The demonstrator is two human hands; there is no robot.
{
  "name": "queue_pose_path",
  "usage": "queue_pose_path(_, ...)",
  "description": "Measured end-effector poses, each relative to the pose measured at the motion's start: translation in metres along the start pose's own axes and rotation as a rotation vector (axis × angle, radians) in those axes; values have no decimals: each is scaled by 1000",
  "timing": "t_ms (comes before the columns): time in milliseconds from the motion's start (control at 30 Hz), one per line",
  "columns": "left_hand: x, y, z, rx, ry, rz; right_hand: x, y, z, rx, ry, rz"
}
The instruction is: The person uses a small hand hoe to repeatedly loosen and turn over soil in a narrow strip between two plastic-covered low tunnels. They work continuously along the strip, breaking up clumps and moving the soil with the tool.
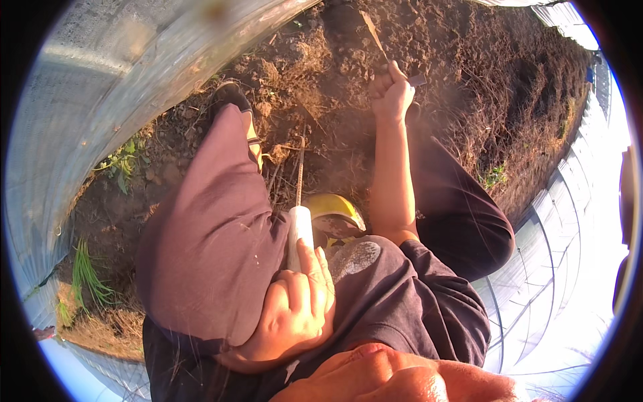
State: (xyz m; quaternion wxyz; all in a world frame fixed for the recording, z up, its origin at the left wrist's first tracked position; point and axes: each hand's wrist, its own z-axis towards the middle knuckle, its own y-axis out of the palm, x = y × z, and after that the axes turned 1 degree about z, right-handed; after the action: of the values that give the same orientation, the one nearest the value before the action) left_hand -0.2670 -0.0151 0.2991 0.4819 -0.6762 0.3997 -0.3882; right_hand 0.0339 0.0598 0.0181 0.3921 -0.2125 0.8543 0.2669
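Note:
My left hand [301, 301] lies over my lap and grips the white handle [300, 226] of a hand tool. A thin, ribbed metal shaft [301, 166] runs from this handle towards the soil; its far end blends into the dirt. Farther out, my right hand [392, 93] is closed in a fist above the ground, arm outstretched. From the fist a narrow, brownish blade [372, 30] points away from me, and a short grey piece [418, 80] sticks out at the right. Whether blade and grey piece are one tool is hard to tell.
Cloddy brown soil [346, 95] with dry roots lies before me. Plastic sheeting [125, 75] curves along the left; a translucent greenhouse wall [542, 226] bounds the right. Between my legs sits a rounded yellow object [331, 205]. Green shoots [89, 276] grow at left.

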Motion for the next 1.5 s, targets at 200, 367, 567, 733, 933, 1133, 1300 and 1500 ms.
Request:
queue_pose_path(200, 5, 3, -8, -38, -36, 11, -36, 44, -15, 14, -841, -716)
queue_pose_path(367, -1, 14, 1, 43, 25, 26, 16, 16, 40, 82, -1110, -923)
queue_pose_path(567, 0, 16, -3, 111, -41, 59, 22, 21, 24, 61, -533, -887)
queue_pose_path(733, -9, -2, 5, 42, 39, 70, 2, 59, 10, -22, -1147, -779)
queue_pose_path(933, -8, 0, 4, 77, 21, 81, 24, 43, 5, 28, -514, -1145)
queue_pose_path(1133, -23, 8, 18, 140, 91, 41, 23, 21, 34, 49, -891, -944)
queue_pose_path(1300, -22, -1, 10, 123, 44, 62, 12, 37, 25, 81, -471, -955)
queue_pose_path(1500, -26, 0, 15, 151, 86, 31, 34, 0, 21, -51, -435, -1334)
